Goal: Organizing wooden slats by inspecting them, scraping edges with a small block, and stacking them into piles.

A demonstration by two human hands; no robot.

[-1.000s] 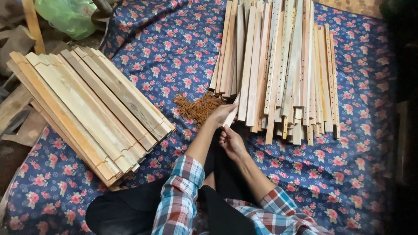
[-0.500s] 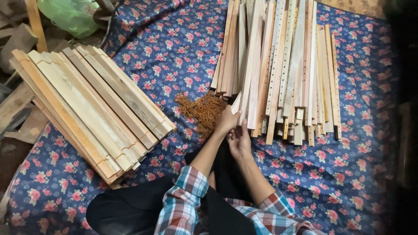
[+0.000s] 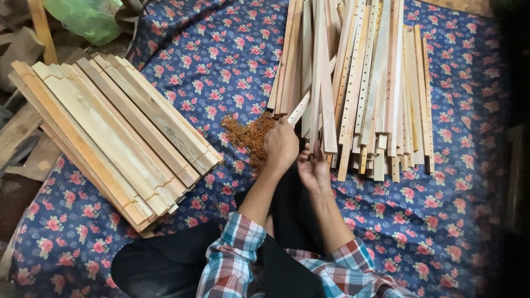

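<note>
My left hand (image 3: pixel 280 147) is closed around the near end of a thin pale wooden slat (image 3: pixel 300 109), which slants up and right onto a pile of slats with drilled holes (image 3: pixel 364 83). This hand rests against a heap of small brown bits (image 3: pixel 248 135) lying on the blue floral cloth (image 3: pixel 221 60). Just to its right, my right hand (image 3: pixel 313 169) is palm up with the fingers apart, holding nothing, right below the near ends of the slats. Both sleeves are plaid.
A stack of broader wooden boards (image 3: pixel 110 132) lies diagonally at the left on the cloth. A green plastic bag (image 3: pixel 85 16) and scrap wood (image 3: pixel 22 138) sit beyond the cloth's left edge. My dark-trousered legs (image 3: pixel 165 265) are folded at the bottom.
Both hands have moved forward toward the slat pile and the brown heap. The thin slat in my left hand now reaches further up onto the pile.
</note>
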